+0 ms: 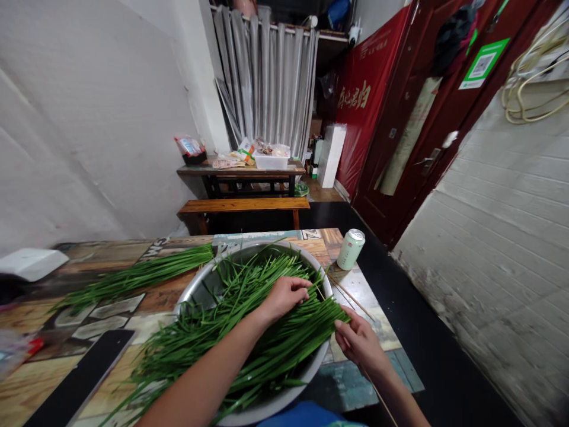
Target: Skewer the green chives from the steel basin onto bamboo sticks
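A big metal basin [320,363] is heaped with long green garlic chives [262,332], some hanging over its near left rim. Over the heap, my left hand [288,298] has its fingers curled and thumb and fingertips close together; whatever is between them is too small to make out. At the basin's right rim, my right hand [359,339] is closed at the cut ends of the chives. A thin bamboo skewer [379,396] runs from its palm down along the forearm. More skewers [351,295] lie on the table beyond it.
A green drink can [351,249] stands near the table's right edge. More chives [146,276] lie left of the basin, and a black phone [82,379] lies at front left. Beyond are a wooden bench [244,205] and a second table [195,170] with packages.
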Motion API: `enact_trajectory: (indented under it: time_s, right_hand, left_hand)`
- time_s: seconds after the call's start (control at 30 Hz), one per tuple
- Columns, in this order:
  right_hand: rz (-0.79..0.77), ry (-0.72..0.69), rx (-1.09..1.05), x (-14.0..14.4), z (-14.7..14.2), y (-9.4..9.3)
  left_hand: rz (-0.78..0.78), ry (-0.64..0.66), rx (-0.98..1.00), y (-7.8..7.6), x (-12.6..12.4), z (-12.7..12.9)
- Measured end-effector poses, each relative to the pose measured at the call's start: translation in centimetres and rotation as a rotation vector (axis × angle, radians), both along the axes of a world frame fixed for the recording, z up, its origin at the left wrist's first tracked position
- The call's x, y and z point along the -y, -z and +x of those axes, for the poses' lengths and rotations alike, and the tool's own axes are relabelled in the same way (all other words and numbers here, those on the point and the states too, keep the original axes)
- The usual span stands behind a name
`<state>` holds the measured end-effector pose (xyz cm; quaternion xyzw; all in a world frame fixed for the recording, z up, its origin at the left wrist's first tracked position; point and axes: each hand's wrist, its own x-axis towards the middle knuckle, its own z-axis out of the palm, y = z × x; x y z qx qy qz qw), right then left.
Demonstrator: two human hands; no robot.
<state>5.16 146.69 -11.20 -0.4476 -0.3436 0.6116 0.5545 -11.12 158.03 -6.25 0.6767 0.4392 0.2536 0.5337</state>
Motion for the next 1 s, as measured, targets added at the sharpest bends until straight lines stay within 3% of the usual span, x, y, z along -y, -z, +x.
enact_trajectory:
  time_s: [0.3, 0.57, 0.83, 0.9, 1.0]
  right_hand:
    - [0.022, 0.000, 0.009, 0.0, -0.1, 0.0]
    - [0.034, -0.002, -0.002, 0.0, 0.0, 0.5]
    - [0.019, -0.032, -0.001, 0.3, 0.2, 0.4]
    - [0.025, -0.049, -0.013, 0.5, 0.3, 0.2]
    - [0.035, -0.050, -0.008, 0.7, 0.2, -0.1]
  left_hand:
    - [0.006, 0.016, -0.013, 0.0, 0.2, -0.1]
    - [-0.021, 0.104, -0.037, -0.3, 0.4, -0.3]
    - [0.021, 0.414, -0.129, -2.0, 1.1, -0.8]
    - [0.086, 0.348, -0.155, -2.2, 0.5, -1.1]
    - [0.280, 0.145, -0.294, -1.7, -0.2, -1.3]
